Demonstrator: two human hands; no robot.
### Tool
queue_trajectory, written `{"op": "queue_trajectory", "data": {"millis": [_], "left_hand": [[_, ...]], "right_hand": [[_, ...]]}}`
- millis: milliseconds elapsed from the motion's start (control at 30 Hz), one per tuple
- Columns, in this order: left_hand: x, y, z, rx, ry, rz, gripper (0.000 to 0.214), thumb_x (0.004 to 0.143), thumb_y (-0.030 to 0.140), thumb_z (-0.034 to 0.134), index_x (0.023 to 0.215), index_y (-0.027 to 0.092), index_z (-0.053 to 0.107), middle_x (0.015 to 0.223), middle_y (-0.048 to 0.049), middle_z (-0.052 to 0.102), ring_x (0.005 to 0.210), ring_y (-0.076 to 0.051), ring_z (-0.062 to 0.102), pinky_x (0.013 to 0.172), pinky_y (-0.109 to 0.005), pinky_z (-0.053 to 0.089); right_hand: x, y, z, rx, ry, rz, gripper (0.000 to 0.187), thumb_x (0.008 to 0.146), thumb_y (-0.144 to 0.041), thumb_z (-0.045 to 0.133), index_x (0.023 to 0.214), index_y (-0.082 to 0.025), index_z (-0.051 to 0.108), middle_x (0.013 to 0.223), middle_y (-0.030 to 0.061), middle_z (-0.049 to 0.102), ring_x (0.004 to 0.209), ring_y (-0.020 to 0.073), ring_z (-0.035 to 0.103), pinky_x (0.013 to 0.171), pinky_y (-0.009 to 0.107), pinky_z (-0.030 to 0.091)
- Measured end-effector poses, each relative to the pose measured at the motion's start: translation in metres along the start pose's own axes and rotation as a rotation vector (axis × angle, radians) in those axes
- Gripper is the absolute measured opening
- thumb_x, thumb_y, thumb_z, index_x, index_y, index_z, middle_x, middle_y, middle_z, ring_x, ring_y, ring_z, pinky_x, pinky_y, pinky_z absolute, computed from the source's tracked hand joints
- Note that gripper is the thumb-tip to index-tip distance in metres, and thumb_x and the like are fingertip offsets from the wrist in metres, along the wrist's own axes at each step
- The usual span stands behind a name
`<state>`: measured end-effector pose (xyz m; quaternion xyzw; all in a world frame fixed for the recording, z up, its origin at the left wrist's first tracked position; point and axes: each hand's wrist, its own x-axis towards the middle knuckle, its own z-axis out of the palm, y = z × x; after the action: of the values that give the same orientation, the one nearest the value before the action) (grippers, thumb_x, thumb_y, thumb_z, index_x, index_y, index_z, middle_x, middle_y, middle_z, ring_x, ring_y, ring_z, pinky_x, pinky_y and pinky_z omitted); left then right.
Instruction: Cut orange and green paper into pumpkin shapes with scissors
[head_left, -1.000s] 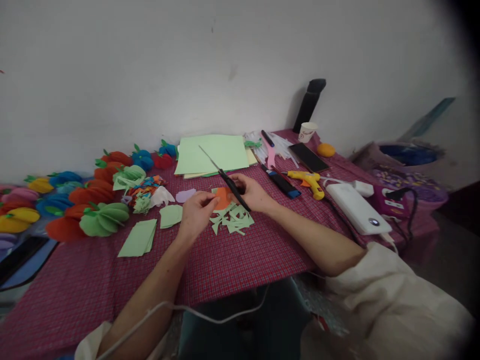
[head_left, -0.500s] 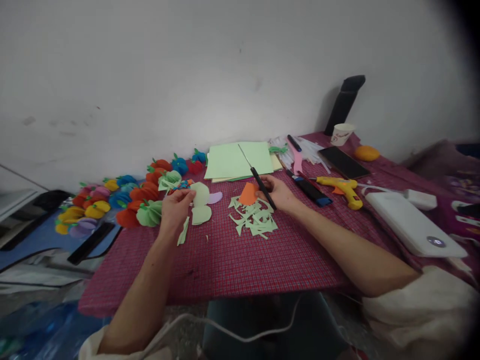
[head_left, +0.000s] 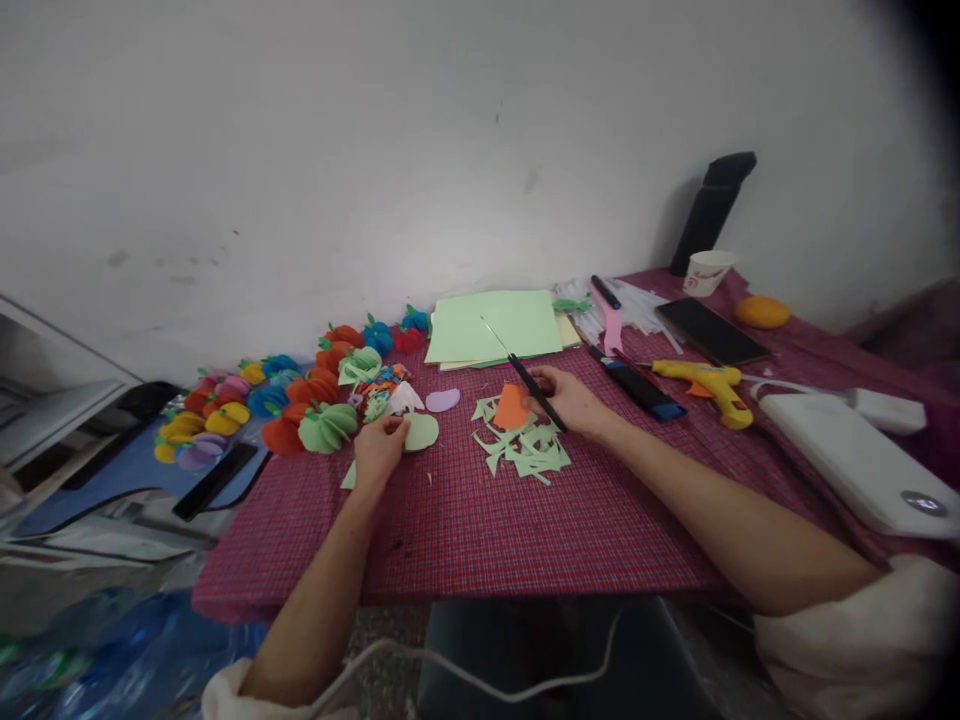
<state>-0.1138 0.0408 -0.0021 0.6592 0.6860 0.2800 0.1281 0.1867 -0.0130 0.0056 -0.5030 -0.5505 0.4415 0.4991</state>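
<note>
My left hand (head_left: 380,450) pinches the left edge of a rounded light green paper piece (head_left: 422,432), which lies low over the table. Whether more pieces lie under it is hard to tell. My right hand (head_left: 564,397) is closed round a pair of black-handled scissors (head_left: 534,388), seen edge-on, the metal blades pointing up and left. Right by those fingers is an orange paper piece (head_left: 511,407) over a heap of light green paper scraps (head_left: 529,452); contact with the hand is unclear. A lilac paper piece (head_left: 443,400) lies between the hands.
Colourful paper pumpkins (head_left: 328,428) crowd the left side. Paper sheets (head_left: 495,325) are stacked at the back. To the right are a yellow glue gun (head_left: 709,382), a black phone (head_left: 712,330), a paper cup (head_left: 706,272) and a white power bank (head_left: 862,462) with a cable.
My left hand has lowered the round green paper from above onto the spot where another green piece lay. The right hand keeps the scissors in nearly the same place. The view has shifted slightly.
</note>
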Motion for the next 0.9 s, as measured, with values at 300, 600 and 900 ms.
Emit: {"op": "queue_trajectory", "data": {"millis": [300,600,900], "left_hand": [[-0.005,0.006,0.0,0.167,0.035,0.046,0.032,0.073,0.039,0.05,0.093,0.019,0.064,0.083,-0.0061,0.068,0.079,-0.019,0.061,0.071,-0.027,0.043],[-0.025,0.045,-0.005,-0.075,-0.083,0.26,0.038,0.077,0.044,0.045,0.093,0.016,0.064,0.087,-0.0059,0.066,0.077,-0.017,0.059,0.074,-0.028,0.043],[-0.047,0.101,0.051,-0.725,-0.597,0.233,0.024,0.068,0.034,0.059,0.079,0.013,0.062,0.073,-0.0041,0.064,0.067,-0.014,0.056,0.064,-0.025,0.044]], "right_hand": [[-0.002,-0.005,0.001,-0.006,-0.06,0.019,0.032,0.06,-0.017,0.06,0.091,-0.014,0.052,0.069,-0.0018,0.055,0.054,0.0078,0.049,0.045,0.018,0.037],[-0.007,-0.012,0.009,0.01,-0.107,0.046,0.035,0.059,-0.017,0.062,0.092,-0.014,0.05,0.075,0.0009,0.059,0.063,0.0111,0.054,0.053,0.021,0.042],[-0.01,-0.014,0.007,0.032,-0.153,0.014,0.033,0.064,-0.021,0.062,0.095,-0.015,0.051,0.071,-0.0017,0.056,0.053,0.0074,0.049,0.047,0.019,0.037]]}}
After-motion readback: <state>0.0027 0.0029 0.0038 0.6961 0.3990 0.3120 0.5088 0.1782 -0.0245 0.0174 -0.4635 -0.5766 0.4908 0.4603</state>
